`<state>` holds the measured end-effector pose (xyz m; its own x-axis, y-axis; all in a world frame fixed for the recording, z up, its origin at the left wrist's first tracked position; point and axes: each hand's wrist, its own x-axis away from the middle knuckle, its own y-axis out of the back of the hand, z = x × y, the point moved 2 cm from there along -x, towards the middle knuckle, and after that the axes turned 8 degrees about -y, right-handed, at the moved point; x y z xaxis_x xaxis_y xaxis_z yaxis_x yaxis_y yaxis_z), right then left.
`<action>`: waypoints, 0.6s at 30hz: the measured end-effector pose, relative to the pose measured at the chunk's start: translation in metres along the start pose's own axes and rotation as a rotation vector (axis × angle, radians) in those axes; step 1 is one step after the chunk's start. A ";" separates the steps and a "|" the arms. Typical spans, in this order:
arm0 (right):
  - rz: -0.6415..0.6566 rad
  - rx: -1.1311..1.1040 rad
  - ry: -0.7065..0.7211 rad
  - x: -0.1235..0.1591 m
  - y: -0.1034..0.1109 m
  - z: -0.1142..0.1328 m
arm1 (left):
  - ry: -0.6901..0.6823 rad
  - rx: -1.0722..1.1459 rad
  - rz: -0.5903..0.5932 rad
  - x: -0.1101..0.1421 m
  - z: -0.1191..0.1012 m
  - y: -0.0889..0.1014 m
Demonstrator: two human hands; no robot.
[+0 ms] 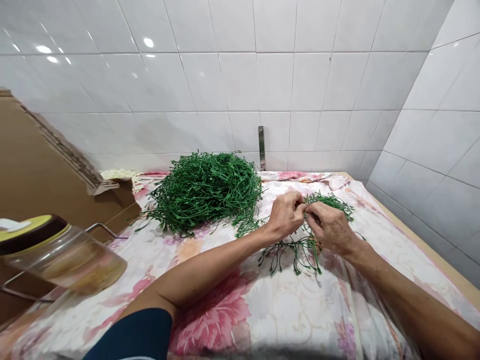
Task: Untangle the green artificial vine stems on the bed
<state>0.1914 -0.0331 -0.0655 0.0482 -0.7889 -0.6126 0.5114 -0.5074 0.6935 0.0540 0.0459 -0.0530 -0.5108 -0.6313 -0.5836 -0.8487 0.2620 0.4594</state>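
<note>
My left hand (284,216) and my right hand (332,227) meet fingertip to fingertip above the cloth, both closed in a pinch. Between them are thin green plastic-looking plant stems (294,250) with small budded tips, which fan out below the fingers. Exactly where each stem is gripped is hidden by the fingers. Just behind my right hand lies a small bunch of similar green stems (339,202). To the left of my left hand sits a large tangled heap of the same stems (210,190), with a few strands trailing towards my wrist.
A floral cloth (281,310) covers the table. At the left stand a cardboard box (41,155) with a torn edge and a clear jar (82,260) with a yellow-and-brown lid. Behind the table is a white tiled wall (202,80) with a metal bracket (261,147).
</note>
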 end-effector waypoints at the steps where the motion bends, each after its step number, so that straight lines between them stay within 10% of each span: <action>1: 0.006 -0.001 -0.049 -0.001 0.000 -0.003 | -0.011 -0.018 0.009 0.000 -0.002 0.001; 18: 0.075 -0.260 -0.300 -0.007 0.024 -0.011 | 0.031 0.166 0.026 0.001 -0.010 0.001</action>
<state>0.2124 -0.0360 -0.0489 -0.1393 -0.9062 -0.3993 0.7178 -0.3702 0.5897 0.0535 0.0383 -0.0469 -0.5306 -0.6440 -0.5512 -0.8475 0.3939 0.3557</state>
